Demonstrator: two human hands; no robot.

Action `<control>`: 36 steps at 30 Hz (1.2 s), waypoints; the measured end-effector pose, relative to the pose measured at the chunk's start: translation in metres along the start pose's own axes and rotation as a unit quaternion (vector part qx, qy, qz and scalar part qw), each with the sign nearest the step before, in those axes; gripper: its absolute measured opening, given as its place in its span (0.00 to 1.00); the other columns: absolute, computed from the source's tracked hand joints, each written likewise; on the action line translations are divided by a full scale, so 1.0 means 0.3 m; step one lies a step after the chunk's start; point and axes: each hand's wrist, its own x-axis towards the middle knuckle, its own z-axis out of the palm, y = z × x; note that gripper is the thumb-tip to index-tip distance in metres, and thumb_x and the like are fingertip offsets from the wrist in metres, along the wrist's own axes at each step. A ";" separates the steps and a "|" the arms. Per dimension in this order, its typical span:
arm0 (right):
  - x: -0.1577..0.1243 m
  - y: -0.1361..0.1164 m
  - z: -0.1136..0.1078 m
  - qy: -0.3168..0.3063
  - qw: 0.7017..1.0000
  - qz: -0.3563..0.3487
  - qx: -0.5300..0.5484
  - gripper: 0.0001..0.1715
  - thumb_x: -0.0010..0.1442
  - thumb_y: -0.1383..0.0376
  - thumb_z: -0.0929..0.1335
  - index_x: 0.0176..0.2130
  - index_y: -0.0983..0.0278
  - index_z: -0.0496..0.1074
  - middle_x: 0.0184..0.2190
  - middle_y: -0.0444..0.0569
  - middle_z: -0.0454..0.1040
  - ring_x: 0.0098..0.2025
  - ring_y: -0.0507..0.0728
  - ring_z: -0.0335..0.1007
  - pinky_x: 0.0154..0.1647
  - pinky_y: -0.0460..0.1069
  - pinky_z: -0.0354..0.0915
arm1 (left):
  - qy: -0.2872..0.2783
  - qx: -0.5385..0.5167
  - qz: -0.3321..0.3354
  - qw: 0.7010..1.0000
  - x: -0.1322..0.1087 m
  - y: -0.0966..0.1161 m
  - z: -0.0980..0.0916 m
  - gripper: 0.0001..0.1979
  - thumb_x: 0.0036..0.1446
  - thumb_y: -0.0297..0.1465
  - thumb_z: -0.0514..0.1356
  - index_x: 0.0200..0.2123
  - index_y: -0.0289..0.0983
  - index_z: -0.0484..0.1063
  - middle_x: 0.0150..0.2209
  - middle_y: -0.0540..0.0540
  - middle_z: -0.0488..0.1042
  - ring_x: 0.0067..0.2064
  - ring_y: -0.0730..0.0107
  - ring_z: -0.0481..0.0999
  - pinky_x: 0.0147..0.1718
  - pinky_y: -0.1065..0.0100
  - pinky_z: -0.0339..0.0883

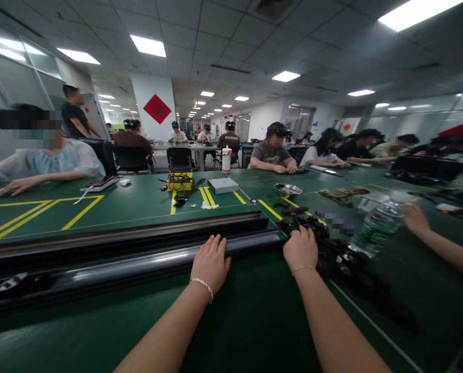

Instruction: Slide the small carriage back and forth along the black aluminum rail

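Observation:
A long, glossy dark tube-like bar (pixel 138 262) lies across the green table. My left hand (pixel 211 261) rests flat on it near its right end, with the fingers stretched out. Behind the bar runs a long black channel-shaped rail (pixel 118 231). Beyond the bar's right end, my right hand (pixel 301 249) has its fingers curled over the edge of a cluster of black parts (pixel 327 243). What lies under those fingers is hidden. Silver and black pieces (pixel 12 282) sit at the bar's left end.
Another person's hand (pixel 416 220) is beside a clear water bottle (pixel 379 225) at the right. A metal bowl (pixel 288 190), a flat silver box (pixel 223 185) and a yellow object wrapped with black cable (pixel 179 181) stand farther back. Several people sit around the table (pixel 247 311).

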 end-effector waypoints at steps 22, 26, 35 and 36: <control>-0.221 -0.394 -0.057 -0.144 0.942 -0.277 0.122 0.27 0.61 0.57 0.51 0.55 0.61 0.58 0.57 0.47 0.56 0.59 0.59 0.45 0.57 0.59 0.37 | -0.007 0.139 -0.219 0.966 -0.341 -0.553 -0.210 0.25 0.56 0.41 0.43 0.53 0.37 0.61 0.57 0.45 0.60 0.60 0.60 0.51 0.55 0.56 0.47; -0.312 -0.556 -0.102 -0.154 0.930 -0.297 0.151 0.26 0.61 0.56 0.51 0.54 0.57 0.60 0.58 0.46 0.56 0.59 0.60 0.44 0.56 0.61 0.36 | 0.003 0.171 -0.285 0.943 -0.412 -0.676 -0.244 0.25 0.56 0.41 0.43 0.53 0.38 0.62 0.58 0.44 0.58 0.60 0.59 0.49 0.55 0.54 0.45; -0.489 -0.928 -0.162 -0.146 0.940 -0.241 0.194 0.26 0.60 0.55 0.51 0.54 0.55 0.60 0.57 0.48 0.57 0.59 0.64 0.42 0.54 0.67 0.32 | 0.053 0.204 -0.349 0.913 -0.460 -0.819 -0.299 0.27 0.55 0.40 0.44 0.53 0.32 0.60 0.60 0.37 0.51 0.60 0.52 0.46 0.54 0.52 0.46; -0.497 -0.938 -0.165 -0.143 0.937 -0.247 0.199 0.25 0.61 0.55 0.51 0.54 0.55 0.60 0.57 0.48 0.57 0.59 0.63 0.43 0.54 0.65 0.33 | 0.051 0.194 -0.348 0.916 -0.463 -0.825 -0.300 0.26 0.55 0.40 0.44 0.53 0.32 0.61 0.60 0.38 0.52 0.60 0.52 0.48 0.54 0.53 0.47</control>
